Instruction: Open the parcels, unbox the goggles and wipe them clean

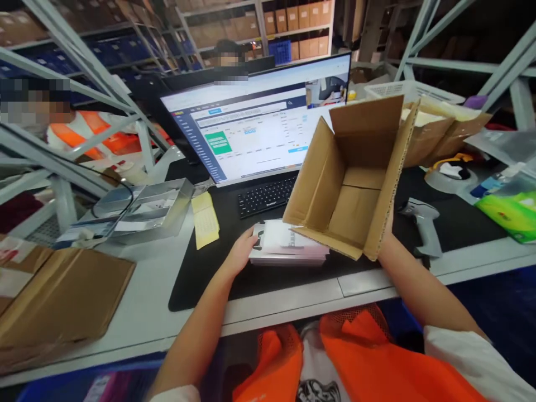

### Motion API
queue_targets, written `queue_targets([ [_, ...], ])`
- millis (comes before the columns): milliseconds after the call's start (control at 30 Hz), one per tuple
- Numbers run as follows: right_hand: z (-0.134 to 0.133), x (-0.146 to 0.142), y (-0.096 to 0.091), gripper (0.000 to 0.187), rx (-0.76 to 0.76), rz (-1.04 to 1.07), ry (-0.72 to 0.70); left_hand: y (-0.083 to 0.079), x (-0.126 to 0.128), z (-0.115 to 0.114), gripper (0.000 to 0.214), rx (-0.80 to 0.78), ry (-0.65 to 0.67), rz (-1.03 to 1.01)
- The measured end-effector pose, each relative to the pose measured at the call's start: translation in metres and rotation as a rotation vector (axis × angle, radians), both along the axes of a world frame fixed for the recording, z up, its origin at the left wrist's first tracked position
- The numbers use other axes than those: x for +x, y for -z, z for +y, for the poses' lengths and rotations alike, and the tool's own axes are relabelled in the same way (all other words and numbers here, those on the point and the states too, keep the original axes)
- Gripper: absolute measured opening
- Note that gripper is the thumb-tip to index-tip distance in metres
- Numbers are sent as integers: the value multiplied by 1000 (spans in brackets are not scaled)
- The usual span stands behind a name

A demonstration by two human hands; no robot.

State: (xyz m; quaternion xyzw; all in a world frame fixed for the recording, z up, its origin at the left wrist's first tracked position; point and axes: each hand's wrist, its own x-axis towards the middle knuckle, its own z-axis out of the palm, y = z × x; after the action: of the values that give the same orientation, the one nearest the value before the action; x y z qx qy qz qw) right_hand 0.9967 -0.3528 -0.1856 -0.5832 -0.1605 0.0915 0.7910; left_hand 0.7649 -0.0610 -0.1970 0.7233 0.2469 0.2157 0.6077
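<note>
An open cardboard box (pixel 355 184) is tilted up on its side above the black desk mat (pixel 209 273), its empty inside facing me. My right hand (pixel 386 233) grips the box from behind its right wall; the fingers are mostly hidden by the cardboard. A small stack of white flat packets (pixel 288 245) lies on the mat just in front of the keyboard (pixel 263 195), partly under the box's lower flap. My left hand (pixel 243 251) rests on the left end of this stack, fingers curled over its edge.
A monitor (pixel 255 123) stands behind the keyboard. A yellow slip (pixel 205 220), silver bags (pixel 142 212) and flat cardboard (pixel 62 301) lie left. A barcode scanner (pixel 422 223), green packet (pixel 511 209) and another carton (pixel 444 131) sit right. Other people in orange vests are behind the shelving.
</note>
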Motion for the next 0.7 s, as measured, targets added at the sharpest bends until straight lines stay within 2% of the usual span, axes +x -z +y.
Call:
queue_targets([
  [100, 4, -23, -5, 84, 83, 34, -70, -22, -21, -12, 50, 376, -213, -123],
  [167, 9, -42, -9, 80, 149, 15, -102, -35, -37, -36, 72, 457, -160, -286],
  [233, 18, -64, -13, 81, 138, -44, -187, -43, -48, -66, 114, 383, -5, -409],
  [300, 32, -89, -20, 90, 59, -115, -349, -48, -52, -92, 138, 222, 65, -430],
  [333, 41, -100, -25, 96, 27, -153, -440, -50, -54, -100, 136, 136, 37, -424],
  [400, 58, -110, -37, 103, 14, -265, -601, -51, -58, -104, 116, 4, -131, -454],
  [467, 70, -103, -50, 96, -6, -463, -686, -53, -71, -91, 99, -29, -363, -539],
  [500, 72, -95, -56, 89, -59, -588, -687, -55, -82, -78, 97, 5, -486, -571],
  [567, 67, -74, -62, 77, -278, -821, -640, -57, -113, -45, 101, 178, -747, -544],
  [600, 63, -65, -62, 74, -422, -908, -620, -58, -131, -27, 107, 315, -893, -463],
  [633, 57, -59, -59, 73, -565, -976, -616, -58, -150, -8, 122, 469, -1009, -375],
  [700, 48, -56, -47, 80, -799, -1089, -638, -55, -184, 23, 150, 688, -1102, -240],
])
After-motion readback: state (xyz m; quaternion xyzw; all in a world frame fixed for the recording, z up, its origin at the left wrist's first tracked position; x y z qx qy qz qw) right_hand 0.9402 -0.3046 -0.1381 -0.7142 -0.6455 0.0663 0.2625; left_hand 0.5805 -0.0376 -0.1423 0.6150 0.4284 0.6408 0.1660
